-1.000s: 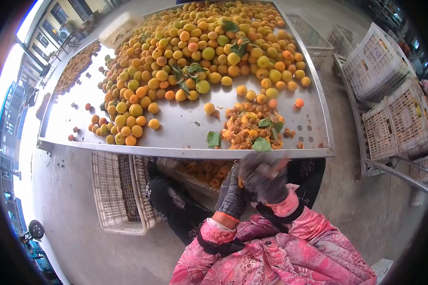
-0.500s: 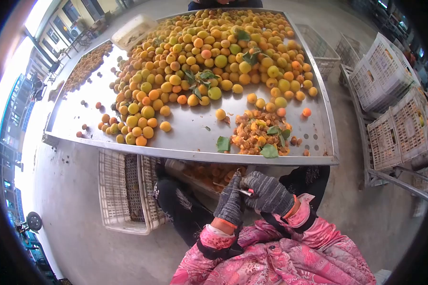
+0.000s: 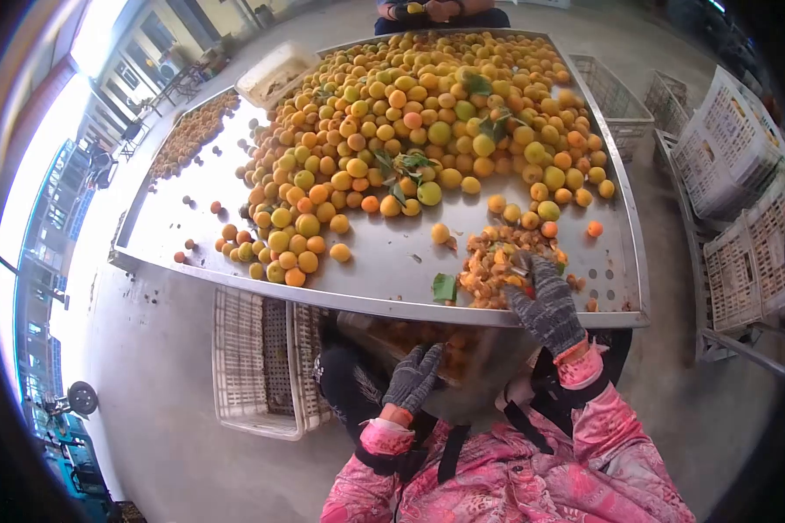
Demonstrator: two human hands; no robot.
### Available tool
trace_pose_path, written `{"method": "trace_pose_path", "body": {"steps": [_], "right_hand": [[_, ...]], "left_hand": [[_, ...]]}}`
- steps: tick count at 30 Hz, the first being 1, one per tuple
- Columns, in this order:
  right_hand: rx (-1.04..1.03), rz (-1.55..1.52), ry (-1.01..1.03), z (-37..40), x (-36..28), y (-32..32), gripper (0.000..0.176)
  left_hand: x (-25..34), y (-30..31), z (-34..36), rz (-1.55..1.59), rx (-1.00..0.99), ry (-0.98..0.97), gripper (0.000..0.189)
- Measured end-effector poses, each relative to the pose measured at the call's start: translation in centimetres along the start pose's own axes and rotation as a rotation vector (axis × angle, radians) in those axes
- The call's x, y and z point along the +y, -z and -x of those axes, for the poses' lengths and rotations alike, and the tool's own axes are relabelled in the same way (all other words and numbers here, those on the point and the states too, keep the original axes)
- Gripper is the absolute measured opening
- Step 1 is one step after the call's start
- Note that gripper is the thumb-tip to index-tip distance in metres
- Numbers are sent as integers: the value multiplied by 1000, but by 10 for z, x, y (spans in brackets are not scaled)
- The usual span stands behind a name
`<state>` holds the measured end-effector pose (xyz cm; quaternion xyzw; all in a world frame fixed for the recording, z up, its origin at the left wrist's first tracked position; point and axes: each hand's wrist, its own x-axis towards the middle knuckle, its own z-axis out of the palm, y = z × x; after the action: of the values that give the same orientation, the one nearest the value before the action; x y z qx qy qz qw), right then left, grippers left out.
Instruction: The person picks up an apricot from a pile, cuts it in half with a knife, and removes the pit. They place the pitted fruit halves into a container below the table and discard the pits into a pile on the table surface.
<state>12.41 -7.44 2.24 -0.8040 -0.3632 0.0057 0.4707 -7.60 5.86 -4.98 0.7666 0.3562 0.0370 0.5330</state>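
Note:
My right hand [image 3: 545,305], in a dark grey knit glove, reaches over the table's near edge onto a heap of pitted apricot pieces and scraps [image 3: 487,261]. A small red bit shows between its thumb and fingers; what it belongs to is hidden. Below the edge, my left hand [image 3: 414,376], gloved alike, has its fingers stretched out beside a crate [image 3: 371,336] of orange fruit pieces under the table. I see nothing held in it. Whole yellow-orange apricots [image 3: 384,105] cover much of the metal table [image 3: 384,270]. A green leaf [image 3: 444,288] lies left of the heap.
An off-white plastic crate [image 3: 227,366] stands on the floor at left. Stacked white crates [image 3: 728,139] rest on a cart at right. A pale tub [image 3: 275,71] sits on the table's far left corner. Another person's hands [image 3: 427,10] show across the table.
My hands were together in front of the table edge, a small red-and-white item at the right one. They have parted: the right moved up onto the scrap heap, the left stayed low. The view shifted.

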Motion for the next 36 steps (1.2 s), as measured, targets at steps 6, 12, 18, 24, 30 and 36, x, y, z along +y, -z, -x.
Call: {"method": "trace_pose_path", "body": {"steps": [6,12,18,24,30,36], "right_hand": [[4,26,-247,19,40,-5,50],[76,24,-177,21,34,-3,36],[-181,-89,-228,32,47,8,32],[-120,-517,-508,22,19,17,22],[-72,-407,-355,25,16,24,22],[19,-162,70,26,10,19,25]], "left_hand": [[63,52,-28,280,17,-114,29],[91,81,-141,188,270,-117,39],[75,77,-235,-554,311,-91,63],[82,78,-241,-446,311,-48,60],[111,71,-187,586,-32,-208,49],[137,34,-110,854,-143,-440,46]]}}
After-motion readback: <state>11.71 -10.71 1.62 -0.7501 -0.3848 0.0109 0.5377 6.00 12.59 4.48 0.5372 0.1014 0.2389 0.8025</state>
